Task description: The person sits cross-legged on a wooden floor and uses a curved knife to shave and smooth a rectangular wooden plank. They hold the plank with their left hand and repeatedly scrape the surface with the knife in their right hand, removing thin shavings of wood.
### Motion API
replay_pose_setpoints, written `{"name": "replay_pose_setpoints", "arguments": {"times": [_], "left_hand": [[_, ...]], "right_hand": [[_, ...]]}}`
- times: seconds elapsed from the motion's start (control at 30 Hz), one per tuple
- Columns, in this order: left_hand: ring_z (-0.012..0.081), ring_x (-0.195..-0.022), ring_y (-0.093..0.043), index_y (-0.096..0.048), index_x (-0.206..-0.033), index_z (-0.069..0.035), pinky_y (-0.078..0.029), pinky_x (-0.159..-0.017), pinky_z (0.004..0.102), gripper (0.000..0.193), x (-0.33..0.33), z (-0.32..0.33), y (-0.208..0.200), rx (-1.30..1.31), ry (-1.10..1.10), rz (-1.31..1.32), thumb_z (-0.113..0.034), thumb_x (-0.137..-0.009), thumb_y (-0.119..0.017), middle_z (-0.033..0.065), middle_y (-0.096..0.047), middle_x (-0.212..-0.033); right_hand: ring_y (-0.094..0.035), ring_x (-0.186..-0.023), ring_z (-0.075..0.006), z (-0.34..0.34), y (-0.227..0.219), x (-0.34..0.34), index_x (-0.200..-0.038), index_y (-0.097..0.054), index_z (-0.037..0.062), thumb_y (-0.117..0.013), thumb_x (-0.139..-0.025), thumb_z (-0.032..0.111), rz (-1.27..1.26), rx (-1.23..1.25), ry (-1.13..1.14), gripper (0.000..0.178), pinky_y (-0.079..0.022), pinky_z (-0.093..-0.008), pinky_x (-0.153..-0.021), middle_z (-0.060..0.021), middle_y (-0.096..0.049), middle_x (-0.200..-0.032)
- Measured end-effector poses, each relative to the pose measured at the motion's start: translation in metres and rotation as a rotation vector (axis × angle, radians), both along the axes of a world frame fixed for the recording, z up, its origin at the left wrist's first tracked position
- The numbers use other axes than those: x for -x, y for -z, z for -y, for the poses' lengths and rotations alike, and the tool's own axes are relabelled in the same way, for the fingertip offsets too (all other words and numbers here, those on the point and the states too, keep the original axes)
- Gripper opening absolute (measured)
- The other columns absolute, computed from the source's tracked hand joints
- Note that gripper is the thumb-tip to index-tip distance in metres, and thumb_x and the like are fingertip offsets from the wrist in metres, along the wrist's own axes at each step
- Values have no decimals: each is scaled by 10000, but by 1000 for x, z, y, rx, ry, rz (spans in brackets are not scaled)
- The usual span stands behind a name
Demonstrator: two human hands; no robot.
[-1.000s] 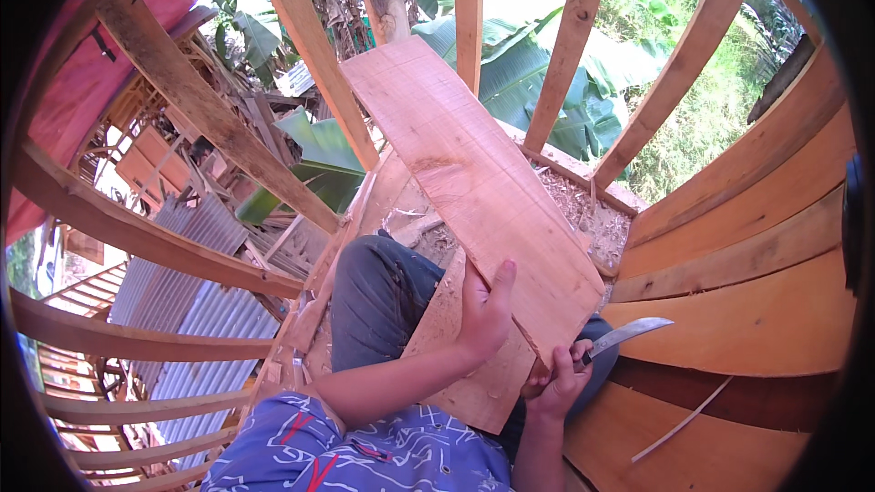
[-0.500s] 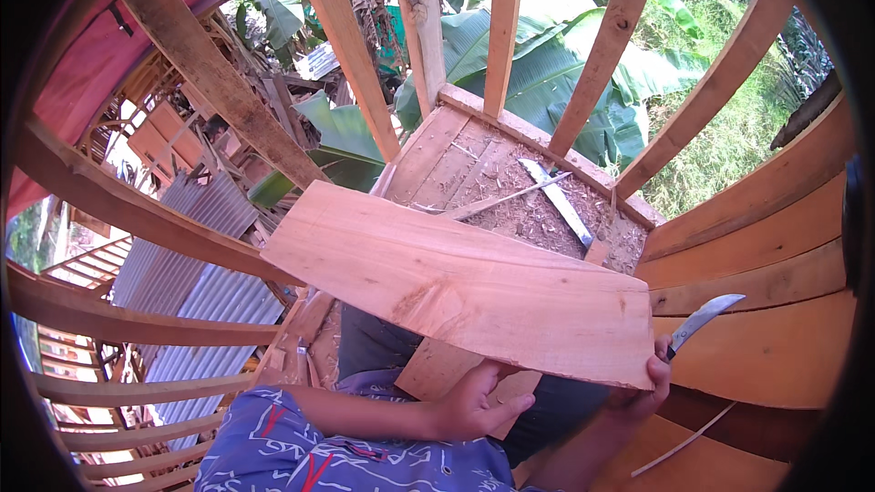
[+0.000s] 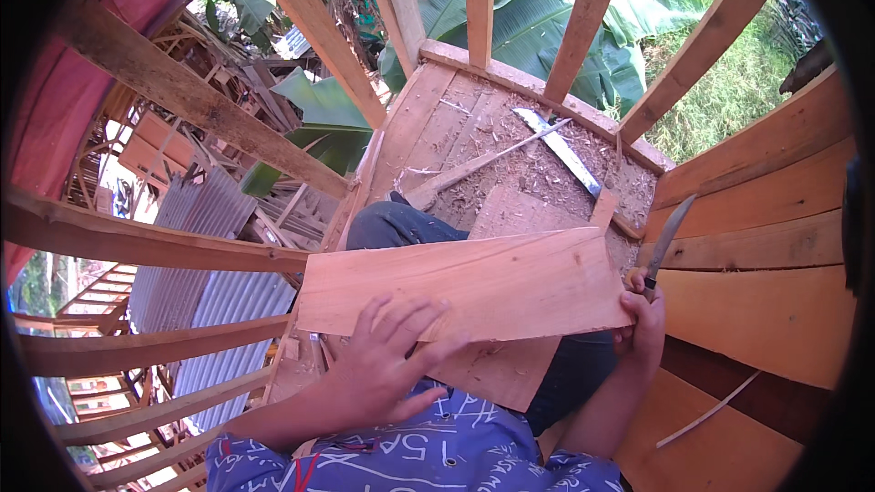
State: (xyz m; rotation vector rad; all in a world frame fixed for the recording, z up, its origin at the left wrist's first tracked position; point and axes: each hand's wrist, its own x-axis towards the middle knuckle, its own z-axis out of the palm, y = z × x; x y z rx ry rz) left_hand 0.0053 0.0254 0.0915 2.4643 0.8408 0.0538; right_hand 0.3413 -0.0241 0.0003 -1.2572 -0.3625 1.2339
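A wide, pale wooden board (image 3: 465, 282) lies slanted across my lap, with its grain running lengthwise. My left hand (image 3: 387, 360) is open, its fingers spread over the board's near left edge; whether the palm bears on the wood I cannot tell. At the right end of the board my right hand (image 3: 645, 319) is closed round the dark handle of a curved knife (image 3: 672, 232), its blade pointing up and away. Fingers of that hand also meet the board's corner. Under the board, another wooden piece (image 3: 506, 378) shows near my legs.
Wood shavings cover the plank floor (image 3: 428, 118) ahead. On it lie a long blade with a wooden handle (image 3: 570, 159) and a thin stick (image 3: 492, 159). Upright wooden ribs (image 3: 588, 23) curve around me. Planks form the right wall (image 3: 756, 305), where a thin strip (image 3: 706, 410) rests.
The board has swung and shifted, its left end now nearer me. My left hand has moved from below its near edge to over its left part. The knife now points more upright.
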Motion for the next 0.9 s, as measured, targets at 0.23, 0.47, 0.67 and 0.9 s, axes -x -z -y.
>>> {"name": "replay_pose_setpoints", "arguments": {"times": [0.23,0.47,0.67,0.9], "left_hand": [[405,-1357,-331,-476,-1351,-112,-249,-1092,578,747,65,-4,85,-181,-284,-282,-185,-670,-773,237,-381,-1426],[289,-1004,-662,-624,-1201,-108,-549,-804,375,529,75,-38,56,-348,-193,-82,-100,-681,-720,159,-662,-1111],[344,-703,-648,-655,-1081,-71,-497,-618,389,269,62,-35,21,132,-414,-110,-135,-821,-684,180,-646,-765],[374,-719,-642,-639,-1061,-33,-488,-654,412,247,60,-30,34,328,-534,-81,-198,-878,-635,201,-644,-765]], "right_hand": [[-366,-331,-59,-16,-6,-12,-904,-400,98,-614,-775,58,-26,40,-25,253,-327,-220,-277,5,-467,-566],[-342,-309,-61,-32,-4,-15,-867,-431,140,-479,-981,305,-382,-83,72,206,-308,-196,-256,-70,-556,-647],[-373,-316,-95,-30,10,28,-829,-423,114,-289,-1022,474,-281,-203,-74,431,-318,-212,-271,-183,-598,-675],[-444,-410,-113,-7,29,96,-740,-530,14,-495,-991,323,469,-47,-390,400,-341,-282,-391,-81,-482,-531]]}}
